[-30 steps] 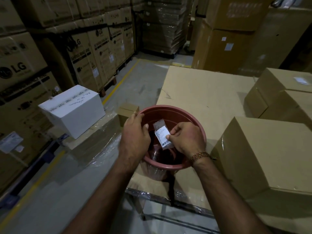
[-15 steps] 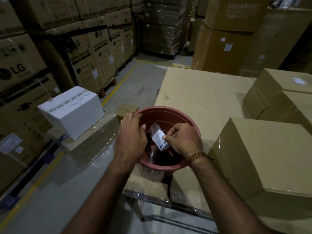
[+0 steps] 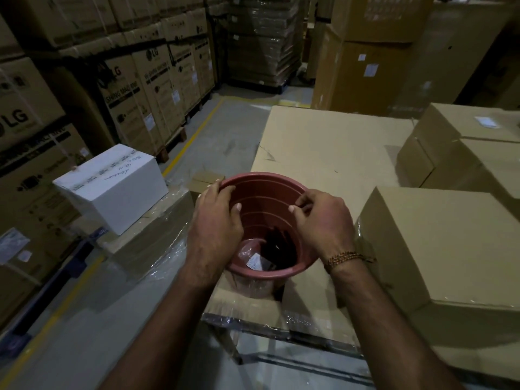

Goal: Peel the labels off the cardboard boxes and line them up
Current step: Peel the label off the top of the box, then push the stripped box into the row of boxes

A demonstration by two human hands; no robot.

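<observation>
Now label on bucket bottom, below both hands, untouched.

Left hand gripping red bucket rim, right hand at opposite rim, label lying inside

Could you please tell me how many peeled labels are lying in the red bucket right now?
1 visible: a label lying at the bottom of the red bucket, near its front-left side. Others may be hidden in the dark patch beside it.

A warehouse: tall stacks of printed appliance cartons on pallets, wrapped pallet loads, yellow floor line marking an aisle.
</observation>
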